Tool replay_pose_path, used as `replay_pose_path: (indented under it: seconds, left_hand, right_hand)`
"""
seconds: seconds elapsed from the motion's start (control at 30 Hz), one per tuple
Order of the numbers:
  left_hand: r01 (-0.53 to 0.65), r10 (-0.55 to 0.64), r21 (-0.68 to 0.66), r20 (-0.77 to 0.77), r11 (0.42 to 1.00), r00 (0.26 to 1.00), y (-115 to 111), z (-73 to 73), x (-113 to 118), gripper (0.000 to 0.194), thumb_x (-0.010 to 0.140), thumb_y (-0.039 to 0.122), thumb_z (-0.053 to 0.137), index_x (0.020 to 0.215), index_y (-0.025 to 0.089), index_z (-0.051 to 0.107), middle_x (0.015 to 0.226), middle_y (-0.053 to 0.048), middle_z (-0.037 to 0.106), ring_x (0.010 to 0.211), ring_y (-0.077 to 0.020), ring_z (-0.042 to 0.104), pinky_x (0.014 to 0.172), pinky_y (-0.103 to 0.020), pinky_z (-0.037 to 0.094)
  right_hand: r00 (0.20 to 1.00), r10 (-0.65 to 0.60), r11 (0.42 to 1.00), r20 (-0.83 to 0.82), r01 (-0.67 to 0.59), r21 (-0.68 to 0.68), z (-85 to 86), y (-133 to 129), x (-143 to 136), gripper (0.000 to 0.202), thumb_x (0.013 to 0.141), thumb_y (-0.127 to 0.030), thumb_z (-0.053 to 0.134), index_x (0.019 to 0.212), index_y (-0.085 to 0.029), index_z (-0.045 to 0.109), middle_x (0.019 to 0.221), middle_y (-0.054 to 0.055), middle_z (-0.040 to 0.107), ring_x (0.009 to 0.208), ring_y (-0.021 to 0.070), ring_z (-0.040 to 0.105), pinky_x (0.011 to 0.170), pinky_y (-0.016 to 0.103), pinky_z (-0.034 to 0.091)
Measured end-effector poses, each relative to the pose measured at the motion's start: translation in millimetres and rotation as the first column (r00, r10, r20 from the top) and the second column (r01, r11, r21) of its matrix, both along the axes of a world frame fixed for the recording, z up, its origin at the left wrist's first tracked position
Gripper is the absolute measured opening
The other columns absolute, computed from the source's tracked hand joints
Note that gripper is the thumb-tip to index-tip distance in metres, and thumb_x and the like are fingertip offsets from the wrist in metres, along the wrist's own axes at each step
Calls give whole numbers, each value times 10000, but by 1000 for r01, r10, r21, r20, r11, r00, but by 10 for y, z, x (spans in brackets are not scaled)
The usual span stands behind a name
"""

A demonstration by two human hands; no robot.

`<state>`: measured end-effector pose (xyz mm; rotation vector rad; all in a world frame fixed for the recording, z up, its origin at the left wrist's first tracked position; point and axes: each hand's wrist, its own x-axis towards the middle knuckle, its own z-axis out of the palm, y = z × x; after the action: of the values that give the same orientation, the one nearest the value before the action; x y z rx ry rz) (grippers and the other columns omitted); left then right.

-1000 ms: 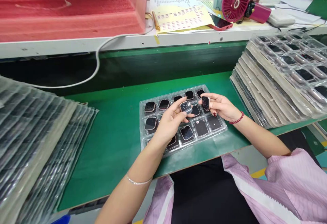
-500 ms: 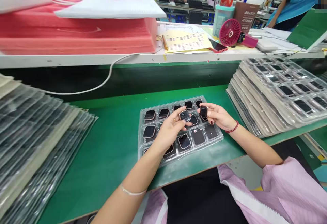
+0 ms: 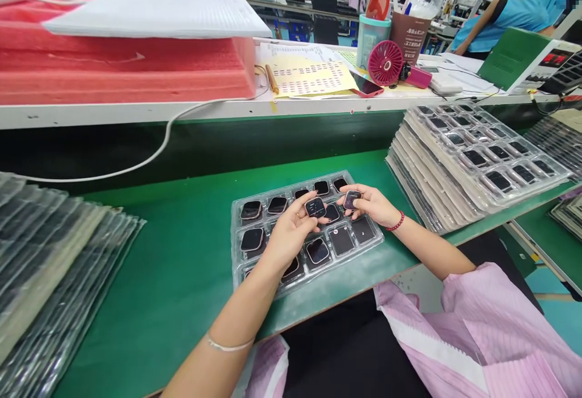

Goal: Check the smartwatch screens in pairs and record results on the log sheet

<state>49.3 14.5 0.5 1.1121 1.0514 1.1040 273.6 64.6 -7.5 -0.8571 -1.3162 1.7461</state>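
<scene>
My left hand (image 3: 291,231) is closed around the edges of a smartwatch body (image 3: 315,207), its dark screen facing up with faint marks lit on it. In my right hand (image 3: 373,205) a second smartwatch body (image 3: 351,199) is pinched between thumb and fingers, tilted, with the thumb on its face. Both hands are above a clear plastic tray (image 3: 297,283) on the green table. Strapless watch bodies such as this one (image 3: 317,252) lie in most visible pockets. Two pockets at the near right hold no watch (image 3: 341,239). My left hand and forearm hide part of the tray.
Stacked trays with watches (image 3: 482,149) stand at the right, and a tall stack of clear trays (image 3: 50,277) at the left. Along the shelf are pink foam (image 3: 136,71), papers, a phone (image 3: 367,85), a pink fan (image 3: 385,63) and a cup (image 3: 373,37). A white cable (image 3: 166,143) hangs down.
The view has shifted, so the scene sits farther left. The watch in my right hand has turned, and my thumb now lies over its face. My left hand keeps its hold.
</scene>
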Motion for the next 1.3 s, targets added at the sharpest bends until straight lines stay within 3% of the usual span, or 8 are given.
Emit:
replay_pose_path:
  seconds: [0.33,0.5,0.63,0.87,1.03,1.1,1.23,1.3]
  left_hand:
    - [-24,23,13,73,1000,997,29,-100,-1,670,695,175,667,1350,182,526,1138,-116,708,796,-194,721,599,-247,516]
    - [-17,17,4,81,1000,997,24,-93,-1,653,700,179,666,1339,189,531,1114,-101,712,780,-178,722,592,-231,500]
    - [-22,22,4,66,1000,998,21,-99,3,642,708,194,665,1336,197,535,1109,-100,710,778,-182,722,594,-240,498]
    - [9,-4,-55,100,998,995,-6,8,-5,653,710,148,687,1338,190,514,1122,-103,712,788,-175,717,600,-236,504]
    - [51,-19,-106,278,993,960,0,91,-61,746,671,146,805,1348,192,496,1107,-107,728,746,-157,717,570,-203,500]
    - [65,-13,-130,366,989,931,10,127,-93,699,671,193,841,1299,176,536,1087,-109,739,706,-141,713,543,-180,494]
    - [132,-10,-193,529,972,849,39,200,-168,440,809,375,749,1167,146,638,1021,-109,759,657,-120,698,508,-163,504]
    - [169,0,-233,589,958,808,55,224,-207,388,881,431,651,1118,125,671,988,-110,762,639,-109,679,506,-162,506]
  right_hand:
    - [998,61,997,-25,-59,55,-24,45,32,681,672,-124,756,1291,-223,488,1171,66,697,765,116,670,623,215,593]
    - [999,28,998,16,-29,62,-18,44,23,490,761,-214,722,1221,-198,552,1116,67,711,689,95,625,586,201,572]
    - [999,34,996,32,-36,87,-10,41,22,483,726,-158,689,1194,-186,571,1084,60,719,668,93,609,571,201,559]
    - [997,66,994,31,-68,85,-10,56,28,580,699,-141,689,1254,-200,532,1134,65,693,728,107,622,607,217,564]
    - [991,53,988,120,-70,137,18,-29,28,623,721,-206,737,1274,-231,450,1165,62,659,675,99,645,624,255,575]
    - [958,62,957,279,-137,257,84,-118,19,475,770,-197,684,1213,-202,514,1108,69,687,735,133,672,682,288,573]
    - [814,-26,754,580,-366,546,197,-311,-25,219,839,-153,620,1054,-166,659,943,65,734,898,197,654,827,346,528]
    - [778,-75,702,623,-402,587,186,-384,-58,153,871,-144,581,985,-172,679,887,57,732,849,197,638,806,348,517]
